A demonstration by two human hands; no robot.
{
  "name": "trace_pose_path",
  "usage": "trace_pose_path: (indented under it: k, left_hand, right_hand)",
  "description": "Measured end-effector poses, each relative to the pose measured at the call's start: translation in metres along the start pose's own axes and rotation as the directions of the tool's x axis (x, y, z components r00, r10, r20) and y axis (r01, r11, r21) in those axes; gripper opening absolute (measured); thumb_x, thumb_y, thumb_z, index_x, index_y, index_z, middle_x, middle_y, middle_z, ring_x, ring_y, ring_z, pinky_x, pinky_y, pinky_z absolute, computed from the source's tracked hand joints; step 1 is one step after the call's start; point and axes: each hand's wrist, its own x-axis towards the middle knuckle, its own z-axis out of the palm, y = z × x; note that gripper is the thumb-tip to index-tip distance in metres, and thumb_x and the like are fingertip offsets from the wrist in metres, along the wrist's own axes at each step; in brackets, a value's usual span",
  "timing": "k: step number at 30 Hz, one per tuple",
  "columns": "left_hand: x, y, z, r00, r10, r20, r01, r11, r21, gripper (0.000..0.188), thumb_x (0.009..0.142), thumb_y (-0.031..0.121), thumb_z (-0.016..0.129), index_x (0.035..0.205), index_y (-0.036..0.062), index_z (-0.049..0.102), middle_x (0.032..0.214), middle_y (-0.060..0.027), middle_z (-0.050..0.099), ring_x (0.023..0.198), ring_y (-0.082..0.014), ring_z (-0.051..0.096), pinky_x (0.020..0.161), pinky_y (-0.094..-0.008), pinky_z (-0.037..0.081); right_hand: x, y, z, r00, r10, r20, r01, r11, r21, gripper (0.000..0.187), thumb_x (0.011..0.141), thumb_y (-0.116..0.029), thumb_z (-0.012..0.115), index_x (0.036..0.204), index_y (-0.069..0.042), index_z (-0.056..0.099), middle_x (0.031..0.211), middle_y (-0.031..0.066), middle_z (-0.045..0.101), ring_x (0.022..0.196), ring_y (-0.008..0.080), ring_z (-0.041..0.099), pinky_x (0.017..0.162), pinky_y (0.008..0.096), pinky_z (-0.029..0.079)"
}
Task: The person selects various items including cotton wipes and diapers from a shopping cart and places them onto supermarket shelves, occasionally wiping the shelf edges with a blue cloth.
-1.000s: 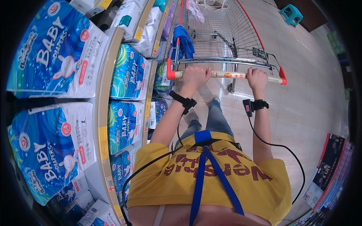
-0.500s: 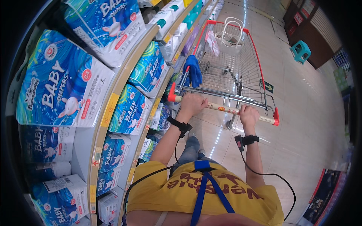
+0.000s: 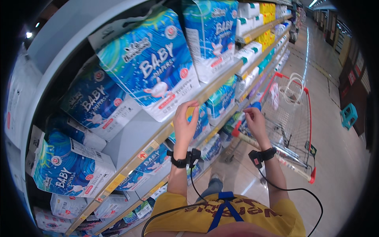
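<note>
In front of the shelf edge my left hand (image 3: 184, 121) is raised, thumb and fingers curved apart with nothing between them. Just beyond it stands a large blue-and-white diaper pack (image 3: 152, 65), upright on the shelf. My right hand (image 3: 256, 123) hovers above the near left corner of the shopping cart (image 3: 308, 118), fingers loosely bent and holding nothing that I can see. It is off the cart's handle (image 3: 290, 166). A blue cloth or glove (image 3: 256, 105) shows partly behind that hand.
More diaper packs (image 3: 75, 166) fill the shelves on the left, with a yellowish price rail (image 3: 118, 179) along the edge. A white basket (image 3: 290, 94) and a pinkish bag (image 3: 273, 96) are at the cart's far end. A teal stool (image 3: 348, 115) stands at right.
Both hands have let go of the cart handle and risen to the left. My view has turned toward the shelf, so the cart now appears farther right.
</note>
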Motion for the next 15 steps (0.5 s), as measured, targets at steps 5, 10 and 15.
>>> trace_pose_path:
  k: [5, 10, 15]
  left_hand:
    - [0.013, -0.031, -0.080, 0.922, -0.014, -0.388, 0.056, 0.993, 0.099, 0.040, 0.079, 0.007, 0.068, 0.115, 0.0017, 0.053, 0.115, -0.0130, 0.055, 0.104, -0.0272, 0.056, 0.088, -0.0382, 0.046]
    - [0.035, -0.082, -0.108, 0.858, -0.093, -0.505, 0.172, 0.979, 0.112, 0.080, 0.074, 0.014, 0.077, 0.137, -0.0002, 0.030, 0.136, -0.0187, 0.036, 0.127, -0.0306, 0.038, 0.103, -0.0394, 0.037]
    - [0.067, -0.114, -0.100, 0.929, -0.232, -0.287, 0.151, 0.948, -0.279, 0.102, 0.071, 0.020, 0.081, 0.143, -0.0028, 0.013, 0.139, -0.0211, 0.033, 0.128, -0.0287, 0.037, 0.105, -0.0393, 0.034]
  right_hand:
    - [0.082, -0.072, 0.120, 0.967, -0.223, 0.122, 0.185, 0.948, 0.260, 0.039, 0.088, -0.012, 0.060, 0.122, 0.000, 0.046, 0.117, 0.0144, 0.054, 0.108, 0.0258, 0.057, 0.084, 0.0354, 0.051]
    - [0.152, -0.097, 0.181, 0.941, -0.338, -0.020, 0.328, 0.895, 0.302, 0.051, 0.089, -0.022, 0.062, 0.128, 0.003, 0.041, 0.122, 0.0204, 0.049, 0.119, 0.0338, 0.048, 0.098, 0.0393, 0.041]
    - [0.213, -0.086, 0.207, 0.959, -0.283, -0.018, 0.242, 0.783, 0.573, 0.065, 0.093, -0.047, 0.050, 0.136, 0.001, 0.037, 0.136, 0.0206, 0.043, 0.126, 0.0318, 0.042, 0.104, 0.0363, 0.032]
